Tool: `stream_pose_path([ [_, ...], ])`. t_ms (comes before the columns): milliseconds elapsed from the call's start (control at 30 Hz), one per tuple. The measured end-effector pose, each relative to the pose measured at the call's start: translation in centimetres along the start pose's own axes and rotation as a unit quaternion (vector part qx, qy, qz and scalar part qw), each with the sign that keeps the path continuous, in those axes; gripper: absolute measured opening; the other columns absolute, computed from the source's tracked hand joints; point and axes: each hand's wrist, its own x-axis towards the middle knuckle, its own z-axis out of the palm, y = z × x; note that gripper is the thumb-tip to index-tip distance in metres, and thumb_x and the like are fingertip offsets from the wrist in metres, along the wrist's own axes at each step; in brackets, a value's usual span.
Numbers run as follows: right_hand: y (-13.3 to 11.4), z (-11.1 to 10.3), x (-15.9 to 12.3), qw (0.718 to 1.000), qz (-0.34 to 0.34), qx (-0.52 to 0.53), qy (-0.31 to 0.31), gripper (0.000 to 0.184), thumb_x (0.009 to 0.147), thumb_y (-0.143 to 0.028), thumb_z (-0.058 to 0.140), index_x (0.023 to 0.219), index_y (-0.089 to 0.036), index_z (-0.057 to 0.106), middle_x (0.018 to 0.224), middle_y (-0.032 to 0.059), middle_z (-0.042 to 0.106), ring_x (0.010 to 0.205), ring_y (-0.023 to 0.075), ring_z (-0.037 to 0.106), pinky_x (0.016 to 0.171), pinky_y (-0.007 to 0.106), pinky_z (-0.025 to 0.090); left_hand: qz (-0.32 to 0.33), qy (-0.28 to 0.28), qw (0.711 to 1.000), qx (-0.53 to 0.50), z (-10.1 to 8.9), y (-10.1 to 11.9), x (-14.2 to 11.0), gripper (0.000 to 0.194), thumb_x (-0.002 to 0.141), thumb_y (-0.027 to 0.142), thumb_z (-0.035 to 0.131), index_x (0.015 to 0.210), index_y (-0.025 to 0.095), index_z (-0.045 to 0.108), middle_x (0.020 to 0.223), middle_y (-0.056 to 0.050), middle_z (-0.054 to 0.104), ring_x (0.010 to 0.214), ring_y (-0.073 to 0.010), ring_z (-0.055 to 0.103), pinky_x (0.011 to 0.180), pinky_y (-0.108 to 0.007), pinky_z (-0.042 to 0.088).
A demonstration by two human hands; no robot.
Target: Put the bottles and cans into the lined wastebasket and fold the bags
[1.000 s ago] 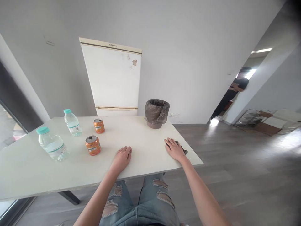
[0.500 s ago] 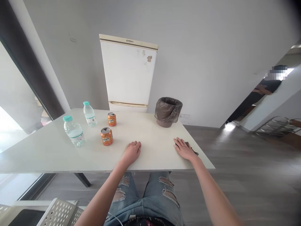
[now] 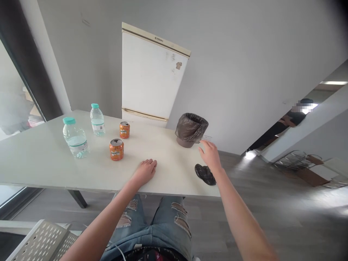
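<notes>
My left hand rests on the white table near its front edge, fingers loosely curled, holding nothing. My right hand hovers above the table's right end, fingers stretched out toward a small bin lined with a dark bag. Just below that hand lies a crumpled black bag. Two orange cans, one nearer and one farther, stand left of my left hand. Beyond them stand two water bottles with teal caps, the closer and the farther.
A white fridge stands against the wall behind the table. A person stands in the doorway at right. Wire racks lie on the wood floor. A perforated metal piece is at the bottom left.
My right hand lifted off the black bag and moved forward toward the bin, uncovering the bag. My left hand stayed on the table. The view shifted left and tilted.
</notes>
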Motion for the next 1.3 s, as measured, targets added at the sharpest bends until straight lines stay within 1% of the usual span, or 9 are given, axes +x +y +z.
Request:
stream_pose_path([
  [200,2.5,0.6,8.4,0.999,0.030,-0.020,0.029,0.062,0.100,-0.028,0.048,0.160,-0.011,0.044,0.168,0.0244,0.044,0.155,0.0399,0.043,0.130,0.069,0.029,0.001,-0.008,1.000,0.016,-0.2,0.0,0.0,0.022,0.103,0.014,0.043,0.110,0.021,0.062,0.111,-0.012,0.070,0.106,-0.0292,0.064,0.094,-0.042,0.045],
  [433,3.3,-0.3,13.1,0.997,0.032,-0.048,0.044,0.049,0.098,-0.019,0.049,0.146,-0.016,0.058,0.150,0.0222,0.060,0.141,0.0394,0.053,0.126,0.075,0.027,0.004,-0.011,1.000,0.021,-0.2,0.0,0.1,0.020,0.103,0.014,0.043,0.109,0.022,0.061,0.111,-0.012,0.069,0.106,-0.0289,0.064,0.094,-0.042,0.045],
  [567,2.2,-1.1,14.7,0.998,0.014,-0.031,-0.045,0.045,0.097,-0.019,0.053,0.141,-0.016,0.062,0.152,0.0205,0.061,0.141,0.0394,0.052,0.124,0.079,0.023,0.004,-0.006,1.000,0.021,-0.3,0.0,0.0,0.019,0.102,0.013,0.043,0.107,0.022,0.060,0.109,-0.010,0.069,0.105,-0.0279,0.064,0.093,-0.040,0.045],
  [733,-0.2,-0.8,15.2,0.997,-0.009,0.001,-0.072,0.031,0.095,-0.013,0.055,0.121,-0.015,0.070,0.128,0.0155,0.075,0.115,0.0317,0.068,0.108,0.052,0.050,0.007,0.007,1.000,0.018,-0.2,0.1,-0.1,0.018,0.102,0.012,0.046,0.105,0.022,0.060,0.108,-0.010,0.069,0.103,-0.0270,0.064,0.092,-0.040,0.046],
  [900,-5.9,-1.0,12.3,0.996,-0.044,0.060,-0.050,0.028,0.100,-0.017,0.059,0.126,-0.017,0.071,0.132,0.0141,0.074,0.114,0.0299,0.069,0.094,0.039,0.053,0.022,0.030,0.999,0.011,-0.8,0.7,-0.1,0.018,0.106,0.015,0.044,0.108,0.022,0.061,0.112,-0.011,0.068,0.107,-0.0264,0.061,0.096,-0.039,0.046],
  [1000,-10.3,-2.3,9.9,0.987,-0.088,0.128,-0.036,0.023,0.101,-0.017,0.063,0.121,-0.017,0.072,0.127,0.0138,0.075,0.108,0.0280,0.071,0.091,0.038,0.052,0.036,0.158,0.987,0.002,-1.4,1.4,-0.8,0.020,0.109,0.018,0.043,0.108,0.021,0.063,0.106,-0.009,0.066,0.101,-0.0247,0.058,0.094,-0.038,0.045],
  [1133,-15.4,-4.2,7.1,0.962,-0.154,0.223,-0.031,0.016,0.098,-0.011,0.067,0.112,-0.018,0.072,0.112,0.0087,0.076,0.097,0.0238,0.071,0.088,0.035,0.051,-0.017,0.457,0.889,0.034,-1.7,2.1,-3.2,0.011,0.104,0.020,0.057,0.103,0.021,0.068,0.099,-0.010,0.061,0.092,-0.0253,0.055,0.089,-0.040,0.040],
  [1200,-17.3,-4.6,6.1,0.947,-0.185,0.262,-0.032,0.014,0.099,-0.011,0.067,0.110,-0.019,0.072,0.106,0.0070,0.076,0.093,0.0223,0.070,0.086,0.034,0.050,-0.061,0.507,0.858,0.049,-2.0,1.9,-4.7,0.010,0.103,0.021,0.060,0.103,0.020,0.070,0.102,-0.012,0.060,0.096,-0.0269,0.055,0.091,-0.042,0.039],
  [1300,-19.3,-4.7,5.3,0.930,-0.233,0.285,-0.013,0.015,0.102,-0.012,0.063,0.113,-0.018,0.070,0.106,0.0078,0.076,0.093,0.0231,0.070,0.092,0.038,0.050,-0.105,0.498,0.859,0.048,-3.1,0.7,-6.2,0.012,0.105,0.023,0.057,0.103,0.020,0.069,0.104,-0.013,0.060,0.102,-0.0291,0.057,0.095,-0.044,0.040],
])
